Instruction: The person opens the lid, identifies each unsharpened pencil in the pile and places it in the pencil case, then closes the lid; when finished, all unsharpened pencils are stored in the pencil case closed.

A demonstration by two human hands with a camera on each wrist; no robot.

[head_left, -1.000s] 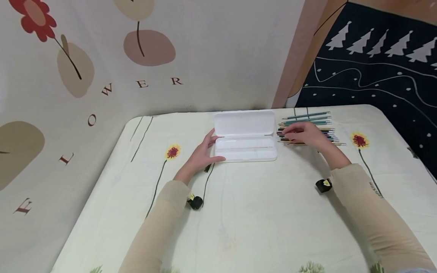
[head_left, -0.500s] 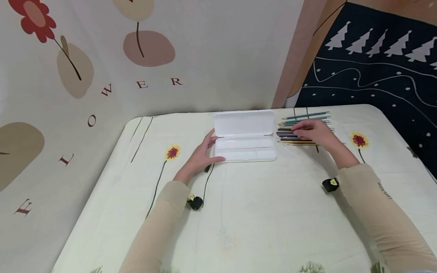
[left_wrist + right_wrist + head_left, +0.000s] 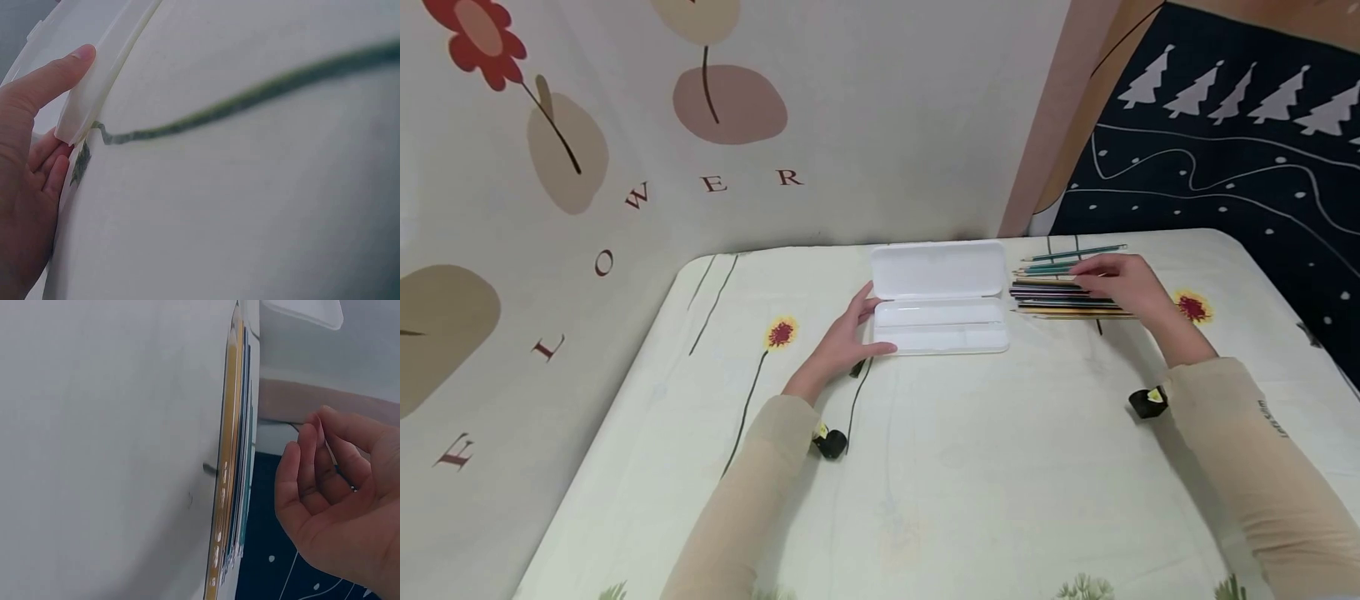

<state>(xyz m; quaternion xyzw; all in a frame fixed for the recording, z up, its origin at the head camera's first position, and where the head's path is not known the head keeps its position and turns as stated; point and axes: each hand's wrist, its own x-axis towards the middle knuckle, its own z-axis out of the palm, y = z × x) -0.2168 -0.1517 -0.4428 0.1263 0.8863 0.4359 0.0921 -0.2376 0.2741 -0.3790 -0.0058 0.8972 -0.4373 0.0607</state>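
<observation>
Right hand (image 3: 1127,287) has moved rightward; its curled fingers (image 3: 306,456), holding nothing visible, hover over pencils (image 3: 226,437) too bunched to count on the desk (image 3: 970,467); left hand (image 3: 837,346) grips one open white case (image 3: 940,337).

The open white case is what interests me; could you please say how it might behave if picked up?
The white case is probably stiff, looking straight-edged beside the left hand. It looks thin-walled and shows no contents, so it is likely light. The opened lid might swing.

Both arms (image 3: 1247,467) are stretched far; the left hand (image 3: 839,342) is held thumb spread, the right hand (image 3: 1129,287) loosely curled.
</observation>
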